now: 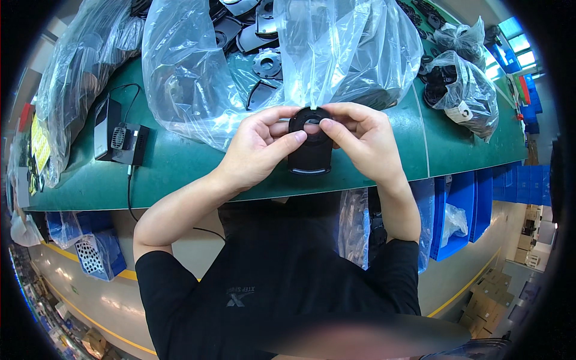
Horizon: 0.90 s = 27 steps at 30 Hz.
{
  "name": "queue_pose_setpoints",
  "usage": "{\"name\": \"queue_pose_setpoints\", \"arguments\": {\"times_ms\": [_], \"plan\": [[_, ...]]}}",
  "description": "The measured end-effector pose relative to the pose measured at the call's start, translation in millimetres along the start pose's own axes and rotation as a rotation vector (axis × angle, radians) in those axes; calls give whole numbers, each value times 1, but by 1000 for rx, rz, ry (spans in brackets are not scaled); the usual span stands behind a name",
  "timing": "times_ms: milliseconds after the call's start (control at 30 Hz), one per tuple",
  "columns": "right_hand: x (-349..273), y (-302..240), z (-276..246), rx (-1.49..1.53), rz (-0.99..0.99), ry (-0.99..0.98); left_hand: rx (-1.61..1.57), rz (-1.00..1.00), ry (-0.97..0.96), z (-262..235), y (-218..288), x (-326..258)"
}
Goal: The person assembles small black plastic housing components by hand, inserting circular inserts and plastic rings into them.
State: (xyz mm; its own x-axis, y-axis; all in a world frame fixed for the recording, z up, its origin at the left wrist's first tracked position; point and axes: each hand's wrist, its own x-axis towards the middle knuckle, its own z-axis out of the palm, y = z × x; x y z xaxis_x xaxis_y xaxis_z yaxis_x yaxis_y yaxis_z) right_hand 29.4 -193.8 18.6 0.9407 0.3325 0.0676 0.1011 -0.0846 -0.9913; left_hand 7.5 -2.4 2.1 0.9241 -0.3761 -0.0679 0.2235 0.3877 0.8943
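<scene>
Between both hands, over the near edge of the green table, is a black plastic part with a round ring-shaped top and a straight lower body. My left hand grips the ring's left side, thumb on its face and fingers behind. Gripping the right side is my right hand, its thumb lying on the ring near the central hole. Just beyond the part lies a large clear plastic bag. Black and silver moulded parts show in the gap between its folds.
To the left stands a small black boxy device with a cable. A tall clear bag is at the far left. Filled clear bags rest at the right. Blue bins sit below the table's right side, and a blue crate below the left.
</scene>
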Motion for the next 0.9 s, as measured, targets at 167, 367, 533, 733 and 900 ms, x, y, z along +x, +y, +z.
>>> {"name": "queue_pose_setpoints", "arguments": {"times_ms": [167,367,533,733,900], "plan": [[0,-9,-2,87,95,-41,48,31,5,0,1,-1],[0,-6,-2,168,134,-44,30,21,-11,-1,3,0],[-1,-2,-2,93,92,-19,63,74,18,-2,2,1],[0,0,-4,140,113,-51,47,23,-23,-1,1,0],[16,-12,-1,-135,-115,26,15,77,32,-4,5,1]]}}
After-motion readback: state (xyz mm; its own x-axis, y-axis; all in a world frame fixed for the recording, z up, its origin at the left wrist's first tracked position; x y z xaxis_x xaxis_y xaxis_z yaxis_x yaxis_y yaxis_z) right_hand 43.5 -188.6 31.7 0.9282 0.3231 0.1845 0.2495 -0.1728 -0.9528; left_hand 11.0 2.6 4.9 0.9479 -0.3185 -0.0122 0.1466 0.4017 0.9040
